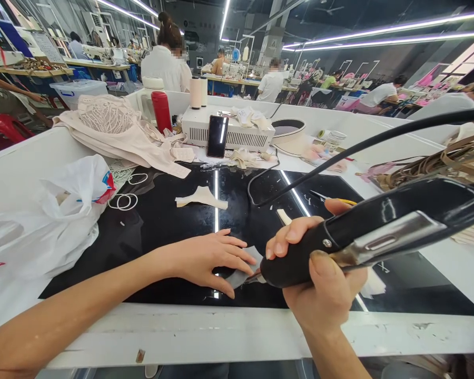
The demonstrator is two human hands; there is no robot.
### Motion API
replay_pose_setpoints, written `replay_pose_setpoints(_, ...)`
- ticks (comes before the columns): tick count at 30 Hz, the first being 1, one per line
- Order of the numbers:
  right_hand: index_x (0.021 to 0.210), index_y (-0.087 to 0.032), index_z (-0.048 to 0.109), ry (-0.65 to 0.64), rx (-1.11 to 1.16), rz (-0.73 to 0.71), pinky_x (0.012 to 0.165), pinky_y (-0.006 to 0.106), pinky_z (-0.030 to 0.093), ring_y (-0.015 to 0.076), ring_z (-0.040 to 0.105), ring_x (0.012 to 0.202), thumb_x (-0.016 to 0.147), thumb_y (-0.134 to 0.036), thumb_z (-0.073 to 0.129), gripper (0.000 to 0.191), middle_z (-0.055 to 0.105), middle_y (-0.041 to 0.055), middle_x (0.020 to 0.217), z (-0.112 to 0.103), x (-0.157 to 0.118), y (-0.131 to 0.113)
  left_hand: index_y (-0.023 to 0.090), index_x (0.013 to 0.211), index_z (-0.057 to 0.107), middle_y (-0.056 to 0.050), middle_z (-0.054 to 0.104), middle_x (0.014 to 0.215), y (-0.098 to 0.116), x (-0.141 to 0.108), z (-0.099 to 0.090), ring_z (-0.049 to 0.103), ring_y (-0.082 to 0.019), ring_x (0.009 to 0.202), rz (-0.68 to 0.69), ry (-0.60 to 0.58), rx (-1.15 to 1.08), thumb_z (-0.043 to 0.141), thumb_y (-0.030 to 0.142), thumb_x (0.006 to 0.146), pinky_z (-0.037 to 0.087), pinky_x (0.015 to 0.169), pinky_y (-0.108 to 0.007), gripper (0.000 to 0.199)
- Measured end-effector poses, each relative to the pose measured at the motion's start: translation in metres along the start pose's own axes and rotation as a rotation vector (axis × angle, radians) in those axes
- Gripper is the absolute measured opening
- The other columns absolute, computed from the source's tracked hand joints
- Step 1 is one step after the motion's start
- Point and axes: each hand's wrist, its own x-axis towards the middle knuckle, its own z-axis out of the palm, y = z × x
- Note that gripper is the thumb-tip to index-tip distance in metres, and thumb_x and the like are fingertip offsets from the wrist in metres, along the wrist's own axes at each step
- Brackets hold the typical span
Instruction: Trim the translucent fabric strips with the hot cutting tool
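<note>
Right hand (329, 297) wrapped round a black tool (379, 213), left hand (209, 258) spread on the gray patch (239, 278). Looks mid-job to me; can't tell if that beige piece (203, 197) is finished.

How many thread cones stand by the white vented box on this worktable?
2: a pinkish cone at the left end of the white vented box and a paler cone partly behind it. Others may be hidden.
</note>
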Motion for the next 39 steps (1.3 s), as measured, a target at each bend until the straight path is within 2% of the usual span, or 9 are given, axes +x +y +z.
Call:
replay_pose_setpoints(6, 0.13, -0.029, 0.059, -0.021, 0.005, 0.013, 0.057, 0.031, 0.056, 0.0137, 0.061, 0.064, 0.09, -0.031, 0.08, 0.045, 0.066, -0.0027, 0.086, 0.003, -0.004, 0.003, 0.032, 0.135, 0.067, -0.004, 0.063, 0.149, 0.003, 0.001, -0.003, 0.04, -0.035, 0.153, -0.036, -0.028, -0.01, 0.079, 0.038, 0.093, 0.018, 0.128, -0.066, 0.044)
replay_pose_setpoints(12, 0.131, -0.03, 0.058, -0.033, -0.016, 0.046, 0.06, 0.033, 0.058, 0.0142, 0.064, 0.066, 0.092, -0.027, 0.077, 0.043, 0.066, -0.0036, 0.087, 0.002, -0.006, 0.002, 0.029, 0.129, 0.068, -0.005, 0.064, 0.148, 0.003, 0.001, -0.001, 0.042, -0.033, 0.152, -0.029, -0.028, 0.028, 0.079, 0.038, 0.093, 0.02, 0.128, -0.066, 0.039)
replay_pose_setpoints(16, 0.131, -0.029, 0.058, -0.03, 0.013, 0.037, 0.06, 0.031, 0.057, 0.0132, 0.063, 0.066, 0.092, -0.03, 0.078, 0.045, 0.067, -0.0031, 0.088, 0.004, -0.006, 0.002, 0.029, 0.125, 0.069, -0.004, 0.065, 0.147, 0.004, 0.001, -0.002, 0.044, -0.033, 0.151, -0.027, -0.029, 0.041, 0.079, 0.039, 0.092, 0.019, 0.128, -0.068, 0.035)
replay_pose_setpoints(20, 0.13, -0.029, 0.058, -0.04, 0.039, 0.024, 0.057, 0.03, 0.057, 0.0128, 0.062, 0.065, 0.09, -0.032, 0.08, 0.046, 0.066, -0.0034, 0.086, 0.009, -0.006, 0.003, 0.031, 0.134, 0.065, -0.002, 0.062, 0.151, 0.004, 0.001, -0.002, 0.042, -0.034, 0.152, -0.024, -0.027, 0.026, 0.079, 0.037, 0.093, 0.018, 0.127, -0.071, 0.043)
replay_pose_setpoints(23, 0.132, -0.03, 0.058, -0.076, 0.044, 0.026, 0.061, 0.032, 0.06, 0.0132, 0.063, 0.066, 0.091, -0.033, 0.079, 0.046, 0.066, -0.0036, 0.087, 0.011, -0.009, 0.005, 0.033, 0.138, 0.063, -0.002, 0.063, 0.15, 0.002, 0.0, 0.0, 0.041, -0.033, 0.153, -0.006, -0.01, 0.01, 0.081, 0.039, 0.09, 0.015, 0.129, -0.068, 0.051)
replay_pose_setpoints(27, 0.132, -0.032, 0.058, -0.08, 0.034, 0.045, 0.065, 0.033, 0.062, 0.0129, 0.064, 0.067, 0.093, -0.03, 0.076, 0.043, 0.065, -0.0039, 0.088, 0.012, -0.013, 0.006, 0.03, 0.133, 0.066, -0.004, 0.068, 0.143, -0.003, 0.0, 0.003, 0.042, -0.032, 0.153, 0.009, 0.006, 0.022, 0.082, 0.041, 0.09, 0.014, 0.131, -0.064, 0.048)
replay_pose_setpoints(31, 0.132, -0.031, 0.058, -0.086, 0.053, 0.064, 0.061, 0.032, 0.062, 0.0135, 0.065, 0.066, 0.092, -0.031, 0.078, 0.045, 0.066, -0.0034, 0.087, 0.012, -0.012, 0.003, 0.03, 0.13, 0.068, -0.005, 0.068, 0.143, -0.003, -0.001, 0.003, 0.046, -0.032, 0.15, 0.012, 0.005, 0.031, 0.081, 0.041, 0.09, 0.015, 0.13, -0.064, 0.043)
replay_pose_setpoints(35, 0.128, -0.029, 0.06, 0.005, -0.016, 0.016, 0.057, 0.03, 0.06, 0.0136, 0.064, 0.063, 0.088, -0.028, 0.08, 0.044, 0.067, -0.004, 0.083, 0.001, 0.0, -0.006, 0.029, 0.13, 0.069, -0.006, 0.067, 0.144, 0.0, -0.001, 0.001, 0.047, -0.035, 0.148, 0.031, 0.028, 0.04, 0.083, 0.041, 0.089, 0.017, 0.128, -0.067, 0.045)
replay_pose_setpoints(39, 0.122, -0.027, 0.062, 0.116, -0.07, -0.052, 0.052, 0.028, 0.057, 0.0136, 0.063, 0.059, 0.084, -0.024, 0.08, 0.043, 0.068, -0.0042, 0.08, -0.017, 0.014, -0.013, 0.026, 0.126, 0.072, -0.008, 0.071, 0.137, 0.004, 0.001, 0.003, 0.054, -0.034, 0.141, 0.054, 0.113, 0.077, 0.081, 0.043, 0.09, 0.019, 0.128, -0.064, 0.041)
